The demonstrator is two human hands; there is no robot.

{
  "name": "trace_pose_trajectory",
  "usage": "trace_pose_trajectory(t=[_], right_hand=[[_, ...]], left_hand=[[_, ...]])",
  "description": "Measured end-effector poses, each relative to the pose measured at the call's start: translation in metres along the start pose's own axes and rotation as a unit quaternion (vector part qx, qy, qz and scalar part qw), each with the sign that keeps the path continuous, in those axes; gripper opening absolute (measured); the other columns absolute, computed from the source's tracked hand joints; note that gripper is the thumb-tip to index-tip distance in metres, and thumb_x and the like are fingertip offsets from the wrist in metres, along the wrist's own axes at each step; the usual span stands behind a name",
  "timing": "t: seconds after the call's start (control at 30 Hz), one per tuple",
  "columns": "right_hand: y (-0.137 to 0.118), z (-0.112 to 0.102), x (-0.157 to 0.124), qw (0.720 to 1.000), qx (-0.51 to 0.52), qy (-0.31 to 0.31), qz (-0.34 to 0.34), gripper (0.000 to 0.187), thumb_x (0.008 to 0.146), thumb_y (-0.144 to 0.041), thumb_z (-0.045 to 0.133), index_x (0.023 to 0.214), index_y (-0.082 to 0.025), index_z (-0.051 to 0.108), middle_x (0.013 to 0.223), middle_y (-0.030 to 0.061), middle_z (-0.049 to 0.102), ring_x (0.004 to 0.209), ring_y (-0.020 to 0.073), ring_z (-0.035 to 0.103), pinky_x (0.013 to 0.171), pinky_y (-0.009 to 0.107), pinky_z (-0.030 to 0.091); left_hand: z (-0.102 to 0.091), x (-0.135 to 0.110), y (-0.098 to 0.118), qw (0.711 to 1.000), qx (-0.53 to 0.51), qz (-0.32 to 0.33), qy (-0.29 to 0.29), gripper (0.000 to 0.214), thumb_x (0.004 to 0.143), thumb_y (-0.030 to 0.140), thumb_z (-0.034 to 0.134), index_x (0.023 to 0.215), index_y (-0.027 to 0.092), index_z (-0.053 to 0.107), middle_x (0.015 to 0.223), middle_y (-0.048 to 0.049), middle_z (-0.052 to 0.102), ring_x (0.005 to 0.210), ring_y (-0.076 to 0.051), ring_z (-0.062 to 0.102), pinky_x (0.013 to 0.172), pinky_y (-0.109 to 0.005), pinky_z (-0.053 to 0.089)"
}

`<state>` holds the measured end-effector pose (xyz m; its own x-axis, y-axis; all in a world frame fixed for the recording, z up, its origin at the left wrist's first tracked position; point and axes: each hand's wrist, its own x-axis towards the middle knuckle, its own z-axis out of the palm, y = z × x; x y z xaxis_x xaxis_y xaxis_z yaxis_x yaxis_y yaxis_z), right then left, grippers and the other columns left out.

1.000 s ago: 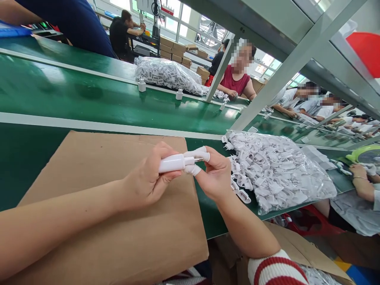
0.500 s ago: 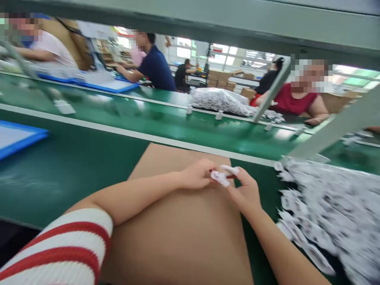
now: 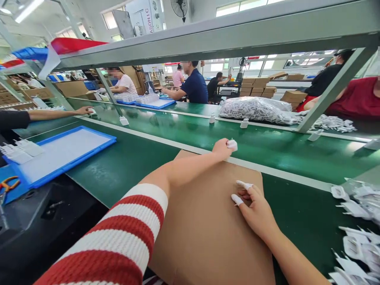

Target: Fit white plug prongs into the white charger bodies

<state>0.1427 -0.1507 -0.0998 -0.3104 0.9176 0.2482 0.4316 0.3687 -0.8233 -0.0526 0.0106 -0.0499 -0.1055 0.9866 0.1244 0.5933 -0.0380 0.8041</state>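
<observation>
Head view shows my left grip (image 3: 221,150) closed around a white charger (image 3: 233,145) just beyond the far edge of the cardboard sheet (image 3: 210,225). Over the cardboard sheet's right side, my right grip (image 3: 257,209) leaves a narrow gap between thumb and finger; white plugs (image 3: 354,209) lie right of it on the worktop (image 3: 303,215).
</observation>
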Motion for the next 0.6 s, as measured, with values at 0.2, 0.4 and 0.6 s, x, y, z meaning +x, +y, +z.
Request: trace_pose_trajectory(t=[0.2, 0.4, 0.6], right_hand=[[-0.001, -0.002, -0.001, 1.000, 0.009, -0.025, -0.003, 0.039, 0.091, -0.039, 0.060, 0.127, -0.024, 0.065, 0.118, 0.0093, 0.063, 0.105, 0.0239, 0.065, 0.095, 0.046, 0.057], [-0.003, -0.001, 0.005, 1.000, 0.017, -0.013, -0.019, 0.037, 0.089, -0.032, 0.061, 0.124, -0.020, 0.066, 0.115, 0.0096, 0.063, 0.102, 0.0229, 0.064, 0.095, 0.045, 0.056], [-0.009, -0.003, 0.015, 0.999, 0.030, -0.015, -0.019, 0.034, 0.085, -0.019, 0.064, 0.118, -0.019, 0.068, 0.114, 0.0084, 0.063, 0.101, 0.0206, 0.064, 0.096, 0.041, 0.055]], left_hand=[[0.008, 0.035, -0.018, 0.997, 0.043, -0.026, 0.055, 0.020, 0.088, 0.015, 0.069, 0.107, 0.011, 0.064, 0.123, -0.0219, 0.063, 0.115, -0.028, 0.057, 0.098, -0.037, 0.041], [0.001, 0.037, -0.016, 0.992, 0.033, -0.040, 0.119, 0.068, 0.082, 0.027, 0.080, 0.138, 0.004, 0.049, 0.142, -0.0289, 0.050, 0.132, -0.032, 0.050, 0.110, -0.037, 0.038], [-0.041, 0.017, -0.008, 0.981, 0.052, 0.027, 0.182, 0.070, 0.092, 0.027, 0.063, 0.151, 0.004, 0.032, 0.159, -0.0267, 0.029, 0.152, -0.029, 0.024, 0.127, -0.039, 0.014]])
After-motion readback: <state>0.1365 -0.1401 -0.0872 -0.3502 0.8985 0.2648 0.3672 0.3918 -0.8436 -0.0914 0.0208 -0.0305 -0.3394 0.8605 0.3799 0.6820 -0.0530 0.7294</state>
